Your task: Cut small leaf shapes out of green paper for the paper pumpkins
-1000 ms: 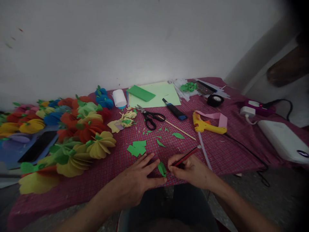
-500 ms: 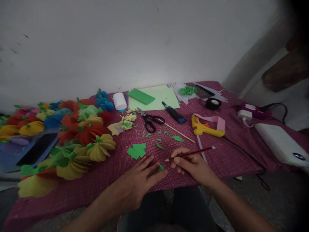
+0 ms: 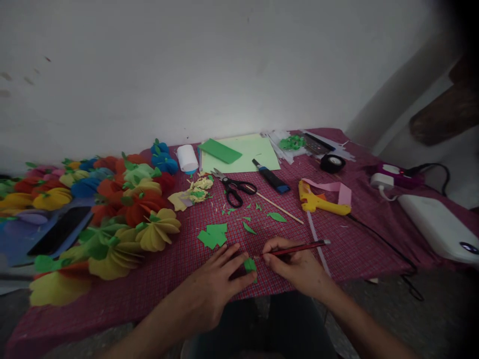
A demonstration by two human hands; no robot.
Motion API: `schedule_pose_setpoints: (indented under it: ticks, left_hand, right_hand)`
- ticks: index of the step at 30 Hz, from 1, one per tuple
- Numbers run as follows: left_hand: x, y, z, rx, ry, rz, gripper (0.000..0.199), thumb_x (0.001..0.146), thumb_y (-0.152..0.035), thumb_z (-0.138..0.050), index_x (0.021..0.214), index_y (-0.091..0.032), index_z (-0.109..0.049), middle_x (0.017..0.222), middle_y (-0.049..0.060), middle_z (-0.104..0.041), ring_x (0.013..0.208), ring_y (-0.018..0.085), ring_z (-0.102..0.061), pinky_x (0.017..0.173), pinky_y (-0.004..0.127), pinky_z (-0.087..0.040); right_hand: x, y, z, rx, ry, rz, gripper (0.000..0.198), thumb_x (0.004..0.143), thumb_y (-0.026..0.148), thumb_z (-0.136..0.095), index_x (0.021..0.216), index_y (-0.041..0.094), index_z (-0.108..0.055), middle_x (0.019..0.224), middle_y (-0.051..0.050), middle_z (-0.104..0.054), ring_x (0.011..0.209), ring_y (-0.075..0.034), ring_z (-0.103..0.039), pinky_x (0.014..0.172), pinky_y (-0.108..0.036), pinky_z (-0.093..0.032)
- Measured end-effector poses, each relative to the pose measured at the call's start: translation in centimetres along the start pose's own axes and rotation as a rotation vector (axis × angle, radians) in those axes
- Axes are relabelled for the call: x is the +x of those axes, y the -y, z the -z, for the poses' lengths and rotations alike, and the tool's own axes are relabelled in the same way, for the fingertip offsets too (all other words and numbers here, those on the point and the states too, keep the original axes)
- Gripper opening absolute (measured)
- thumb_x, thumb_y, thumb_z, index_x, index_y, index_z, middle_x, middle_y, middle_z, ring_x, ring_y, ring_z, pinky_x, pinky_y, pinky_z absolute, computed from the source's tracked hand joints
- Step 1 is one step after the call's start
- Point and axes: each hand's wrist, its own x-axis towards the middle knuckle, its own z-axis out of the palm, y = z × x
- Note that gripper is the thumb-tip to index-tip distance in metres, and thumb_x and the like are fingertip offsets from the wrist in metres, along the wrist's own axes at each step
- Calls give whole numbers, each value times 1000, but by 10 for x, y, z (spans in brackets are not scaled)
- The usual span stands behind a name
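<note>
We keep the fingers of our left hand (image 3: pixel 214 283) spread and pressed low on the bench (image 3: pixel 175 262), a small green paper piece (image 3: pixel 249 265) lying at the tips of thumb and index finger, the thumb over its lower end. The fingers of our right hand (image 3: pixel 294 262) grip a pencil (image 3: pixel 301 248), its point aimed at that piece; we cannot tell whether they touch. Beyond lie green paper squares (image 3: pixel 213 236), a leaf cutout (image 3: pixel 277 217) and black-handled scissors (image 3: pixel 234 188). Paper flowers (image 3: pixel 138 199) crowd our left, a yellow glue gun (image 3: pixel 327 205) rests rightward. Checked reddish cloth (image 3: pixel 359 254) covers our bench, against a pale wall (image 3: pixel 224 75).
</note>
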Motion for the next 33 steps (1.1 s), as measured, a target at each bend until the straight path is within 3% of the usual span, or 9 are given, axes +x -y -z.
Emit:
schedule_pose_setpoints:
  ticks: [8, 28, 33]
  left_hand:
    - [0, 1, -3, -9, -20, -7, 81, 62, -1, -50, 137, -28, -35, 148, 8, -29, 137, 32, -12, 107, 56, -21]
    - [1, 0, 0, -14, 16, -5, 82, 62, -1, -51, 138, -28, -35, 147, 9, -30, 137, 33, -13, 107, 55, -20]
    - [0, -1, 1, -26, 5, 5, 80, 63, -1, -51, 137, -28, -36, 148, 8, -29, 137, 33, -14, 107, 55, -21]
  right_hand:
    - [0, -6, 0, -93, 66, 80, 12, 80, 16, -53, 81, 21, -63, 75, 0, -64, 72, -15, -59, 65, -25, -46]
    - [1, -4, 1, -138, 55, 79, 11, 82, 18, -54, 82, 20, -64, 76, 0, -65, 72, -15, -60, 66, -25, -46]
    - [-3, -7, 3, -34, 35, 34, 9, 81, 22, -55, 80, 20, -64, 69, 0, -62, 62, -13, -56, 55, -23, -44]
